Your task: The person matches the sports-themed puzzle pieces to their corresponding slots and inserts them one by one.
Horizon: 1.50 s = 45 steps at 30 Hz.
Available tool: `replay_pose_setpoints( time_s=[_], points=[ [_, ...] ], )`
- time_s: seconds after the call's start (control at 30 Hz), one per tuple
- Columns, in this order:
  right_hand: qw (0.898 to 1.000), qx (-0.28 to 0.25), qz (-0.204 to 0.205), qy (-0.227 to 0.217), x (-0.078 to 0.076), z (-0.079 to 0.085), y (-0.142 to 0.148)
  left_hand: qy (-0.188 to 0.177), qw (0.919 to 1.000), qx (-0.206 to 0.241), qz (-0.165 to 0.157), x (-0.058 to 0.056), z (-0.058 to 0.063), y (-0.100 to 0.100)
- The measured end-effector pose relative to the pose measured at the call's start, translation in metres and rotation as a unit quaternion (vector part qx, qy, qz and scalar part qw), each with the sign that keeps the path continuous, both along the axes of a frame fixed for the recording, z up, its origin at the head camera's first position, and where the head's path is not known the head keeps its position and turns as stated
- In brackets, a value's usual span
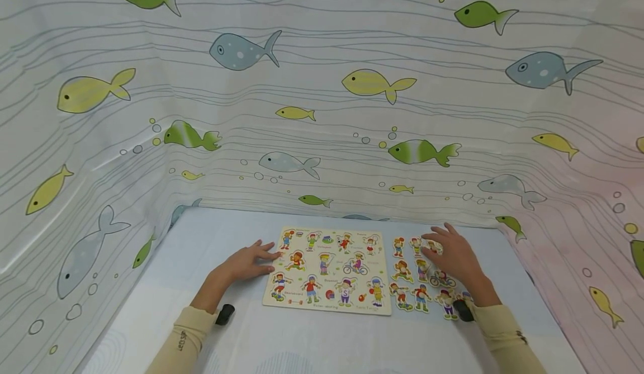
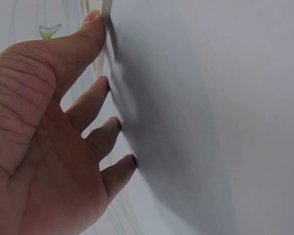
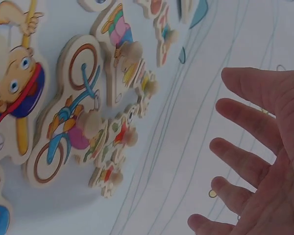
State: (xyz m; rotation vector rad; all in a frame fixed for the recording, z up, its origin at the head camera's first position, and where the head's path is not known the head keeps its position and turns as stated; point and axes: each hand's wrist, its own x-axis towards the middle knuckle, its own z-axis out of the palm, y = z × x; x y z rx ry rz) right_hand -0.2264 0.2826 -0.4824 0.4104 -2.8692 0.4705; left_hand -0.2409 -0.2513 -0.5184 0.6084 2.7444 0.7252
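A wooden puzzle board (image 1: 327, 268) printed with children playing sports lies flat on the table. At its left edge rests my left hand (image 1: 249, 262), fingers spread; in the left wrist view the thumb (image 2: 90, 36) touches the board's edge and the other fingertips meet the tabletop. To the right of the board lie several loose knobbed puzzle pieces (image 1: 402, 270), including a cyclist piece (image 3: 63, 122) with a small round knob. Above the upper right pieces hovers my right hand (image 1: 455, 256), fingers apart and holding nothing. It partly covers some pieces in the head view.
The table (image 1: 211, 223) has a pale blue and white cover. Fish-patterned sheeting (image 1: 322, 139) rises behind it and along both sides. A dark wrist device (image 1: 463, 311) on the right arm overlaps the lower right pieces in the head view.
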Motion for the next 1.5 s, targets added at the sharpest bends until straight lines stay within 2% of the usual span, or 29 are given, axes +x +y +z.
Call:
replay_pose_setpoints(
  time_s=[0.23,0.63,0.93,1.27,1.5],
  points=[
    [1.0,-0.006,0.015,0.011,-0.009,0.001,-0.006,0.003,1.0,-0.005,-0.001,0.0,0.001,0.001],
    [0.999,0.014,-0.004,-0.041,-0.022,-0.008,-0.021,-0.005,0.9999,-0.015,0.001,0.0,0.001,0.001],
    [0.998,0.02,-0.005,-0.061,-0.028,-0.011,-0.03,0.0,0.9999,-0.011,-0.011,-0.002,0.001,0.0],
    [0.997,0.009,0.008,-0.08,-0.039,-0.021,-0.032,0.0,0.9999,-0.009,-0.01,0.0,0.003,0.0],
    [0.996,0.026,0.006,-0.089,-0.044,-0.022,-0.037,0.002,0.9999,-0.006,-0.008,0.0,0.001,-0.001]
  ],
)
